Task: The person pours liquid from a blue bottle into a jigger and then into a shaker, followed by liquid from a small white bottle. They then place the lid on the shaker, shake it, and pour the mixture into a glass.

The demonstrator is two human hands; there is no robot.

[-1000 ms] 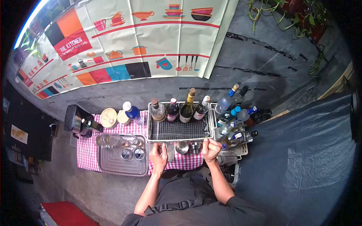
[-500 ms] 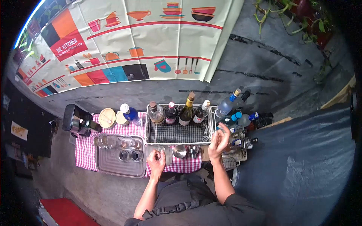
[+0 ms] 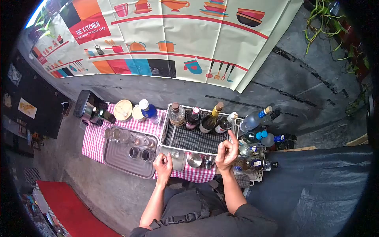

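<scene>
My left hand (image 3: 163, 166) is curled into a loose fist with the thumb up, and nothing shows in it. Just past it, apart from the fingers as far as I can see, is a small clear glass (image 3: 174, 153). My right hand (image 3: 227, 153) is raised by the front right corner of the wire-lined rack (image 3: 189, 139), its index finger stretched up and the other fingers bent. It holds nothing visible. Along the back of the rack stand a clear corked bottle (image 3: 176, 115), a dark bottle (image 3: 192, 118), a yellow-necked wine bottle (image 3: 210, 118) and a white-capped bottle (image 3: 225, 123).
A grey tray (image 3: 118, 153) with several glasses lies on a checked cloth (image 3: 92, 142) at the left. Behind it are a black machine (image 3: 90, 106), a round pale container (image 3: 123, 110) and a blue bottle (image 3: 148, 111). Metal cups (image 3: 194, 160) stand in front; several bottles (image 3: 252, 120) crowd the right.
The view has turned, so the table and wall sit further right and tilted. My right index finger is straighter than before. Both hands keep nearly the same place in the picture.
</scene>
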